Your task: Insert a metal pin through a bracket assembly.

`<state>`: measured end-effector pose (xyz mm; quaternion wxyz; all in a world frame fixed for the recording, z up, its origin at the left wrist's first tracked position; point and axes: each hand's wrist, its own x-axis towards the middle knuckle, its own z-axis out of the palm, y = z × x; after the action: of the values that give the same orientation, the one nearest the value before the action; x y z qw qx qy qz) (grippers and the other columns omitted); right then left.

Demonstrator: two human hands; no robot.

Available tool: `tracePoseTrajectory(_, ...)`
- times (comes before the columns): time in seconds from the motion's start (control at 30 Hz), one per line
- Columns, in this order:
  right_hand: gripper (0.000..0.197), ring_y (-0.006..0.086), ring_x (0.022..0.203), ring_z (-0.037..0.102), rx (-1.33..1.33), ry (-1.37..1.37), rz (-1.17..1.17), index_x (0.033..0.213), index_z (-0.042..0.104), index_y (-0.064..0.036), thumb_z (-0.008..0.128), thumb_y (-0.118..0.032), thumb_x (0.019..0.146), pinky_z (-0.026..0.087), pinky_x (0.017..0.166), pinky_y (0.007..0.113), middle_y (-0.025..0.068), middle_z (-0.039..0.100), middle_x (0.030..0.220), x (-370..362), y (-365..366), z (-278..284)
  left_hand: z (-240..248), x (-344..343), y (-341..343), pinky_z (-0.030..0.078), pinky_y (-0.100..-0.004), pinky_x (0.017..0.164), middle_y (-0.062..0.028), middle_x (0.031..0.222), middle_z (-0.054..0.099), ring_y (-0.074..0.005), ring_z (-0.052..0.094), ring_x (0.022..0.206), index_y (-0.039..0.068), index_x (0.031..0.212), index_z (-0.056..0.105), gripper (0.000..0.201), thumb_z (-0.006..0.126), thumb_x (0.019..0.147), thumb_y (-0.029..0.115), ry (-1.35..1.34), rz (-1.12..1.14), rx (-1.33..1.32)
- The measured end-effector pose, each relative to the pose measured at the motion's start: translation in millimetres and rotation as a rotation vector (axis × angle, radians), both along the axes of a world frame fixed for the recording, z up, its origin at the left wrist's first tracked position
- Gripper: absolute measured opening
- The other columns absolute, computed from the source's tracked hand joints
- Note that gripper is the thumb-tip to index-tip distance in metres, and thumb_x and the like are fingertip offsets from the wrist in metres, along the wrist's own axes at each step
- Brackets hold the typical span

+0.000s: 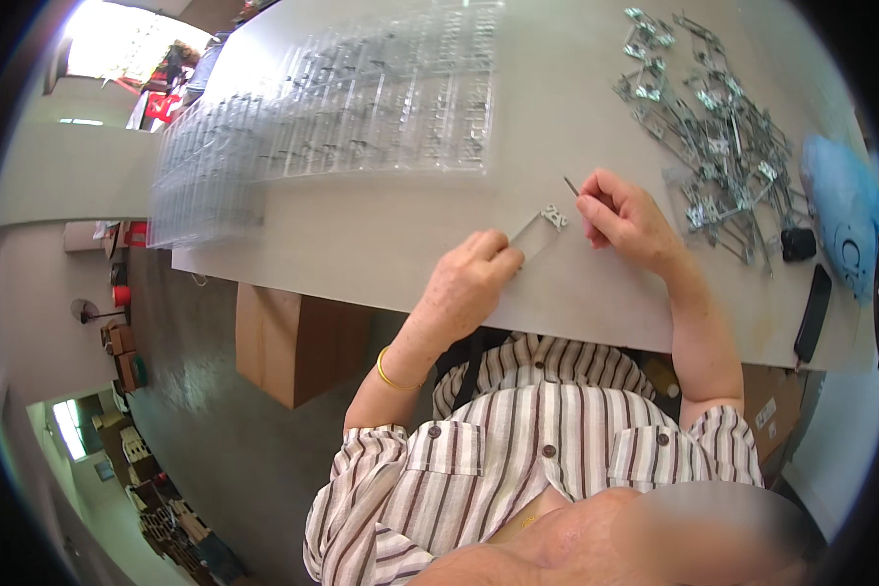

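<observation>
Near the table's front edge, my left hand (474, 276) is closed on a small metal part (554, 215), a silvery bracket plate with two thin straight legs. The plate end points away to the right, and my fingers cover the near end of the legs. Just right of it, my right hand (627, 219) pinches a thin dark metal pin (570, 186), whose tip sticks out to the upper left. The rest of the pin is hidden in my fingers. The pin and the bracket part are apart.
A loose pile of similar metal parts (718, 146) lies at the right. Stacked clear plastic trays (361, 107) cover the table's far left. At the right edge are a blue plastic bag (840, 210), a small black object (798, 244) and a black strip (813, 313). A cardboard box (298, 342) stands below.
</observation>
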<state>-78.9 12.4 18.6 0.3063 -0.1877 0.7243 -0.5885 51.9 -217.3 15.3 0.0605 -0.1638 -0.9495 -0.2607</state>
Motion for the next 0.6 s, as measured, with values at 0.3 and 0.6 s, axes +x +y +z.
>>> tracePoseTrajectory(0.3,0.014,0.0087,0.063,0.058,-0.039,-0.016,-0.055,0.096,0.055,-0.003,0.057,-0.016,0.101,0.049,0.059,0.025,0.0008,0.059,0.073,-1.5,1.4,-4.1,48.8,-10.3,-33.8,0.056,-0.0374,0.072,-0.0127,0.095,0.066,-0.0282,0.067,0.081,0.0,0.092,0.07,0.024,0.062,0.074,-0.015,0.384,0.157,0.095)
tracePoseTrajectory(0.6,0.014,0.0087,0.062,0.058,-0.03,-0.009,-0.032,0.096,0.055,-0.0031,0.057,-0.015,0.102,0.05,0.059,0.025,0.0009,0.059,0.072,-0.8,-3.4,-4.4,45.5,-73.9,-118.7,0.054,-0.0374,0.071,-0.0101,0.087,0.067,-0.0277,0.065,0.082,0.003,0.089,0.07,0.016,0.065,0.08,-0.008,0.442,0.258,-0.065)
